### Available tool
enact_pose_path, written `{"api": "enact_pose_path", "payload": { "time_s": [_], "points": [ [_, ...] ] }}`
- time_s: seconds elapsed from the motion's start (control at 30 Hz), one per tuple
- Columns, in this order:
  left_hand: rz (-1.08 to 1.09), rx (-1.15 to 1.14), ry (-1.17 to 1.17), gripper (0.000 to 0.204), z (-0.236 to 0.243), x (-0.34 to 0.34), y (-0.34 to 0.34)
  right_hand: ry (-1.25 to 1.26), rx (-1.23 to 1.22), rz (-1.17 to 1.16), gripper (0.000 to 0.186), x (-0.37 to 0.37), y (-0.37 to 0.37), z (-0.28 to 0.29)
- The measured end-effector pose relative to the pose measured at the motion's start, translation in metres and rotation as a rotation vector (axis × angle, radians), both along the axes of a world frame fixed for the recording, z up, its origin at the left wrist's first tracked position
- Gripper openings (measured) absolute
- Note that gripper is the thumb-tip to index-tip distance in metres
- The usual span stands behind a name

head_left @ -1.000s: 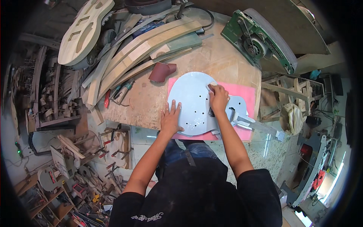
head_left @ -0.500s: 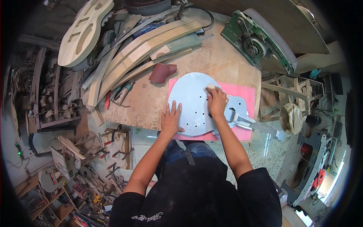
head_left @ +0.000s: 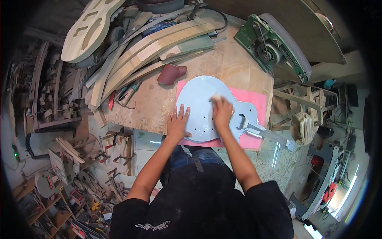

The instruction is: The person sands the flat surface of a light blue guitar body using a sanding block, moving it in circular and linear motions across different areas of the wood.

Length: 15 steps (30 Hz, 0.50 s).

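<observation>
A pale blue-grey guitar body (head_left: 197,97) with several small dark holes lies flat in front of me, wet droplets shining on it. Under it is a pink foam sheet (head_left: 256,101). My left hand (head_left: 178,124) rests on the body's left edge, fingers spread. My right hand (head_left: 223,112) is closed round a small pale pad (head_left: 216,97) and presses it against the middle of the face; the hand is slightly blurred, and most of the pad is hidden. A grey strip (head_left: 274,137) extends from the body's neck end to the lower right.
Beyond the body on the wooden bench (head_left: 149,107) lie a reddish-brown sandpaper roll (head_left: 171,74), curved wooden strips (head_left: 155,49) and hand tools (head_left: 128,95). A green belt sander (head_left: 264,47) stands at the far right, a bare wooden guitar body (head_left: 89,32) at the far left.
My right hand has slid a little left and nearer to me across the guitar body with the pale pad. My left hand stays on the left edge. The whole view has shifted slightly.
</observation>
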<state>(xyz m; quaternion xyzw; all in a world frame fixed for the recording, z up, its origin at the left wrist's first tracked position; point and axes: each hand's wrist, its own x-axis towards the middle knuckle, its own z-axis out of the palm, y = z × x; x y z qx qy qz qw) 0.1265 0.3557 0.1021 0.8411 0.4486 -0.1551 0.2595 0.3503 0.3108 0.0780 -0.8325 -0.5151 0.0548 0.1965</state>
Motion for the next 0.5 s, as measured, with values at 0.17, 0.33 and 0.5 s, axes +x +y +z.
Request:
{"api": "enact_pose_path", "payload": {
  "time_s": [0.17,0.33,0.5],
  "points": [
    [0.049,0.021,-0.031,0.135,-0.009,-0.023,-0.011,0.021,-0.015,0.267,0.036,-0.039,-0.055,-0.005],
    [0.080,0.043,-0.089,0.121,-0.009,-0.023,-0.025,0.064,0.001,0.039,0.036,0.022,0.042,0.005],
    [0.123,0.032,-0.072,0.117,-0.010,-0.027,-0.029,0.000,0.007,0.171,0.040,-0.046,-0.032,-0.024]
  ]
}}
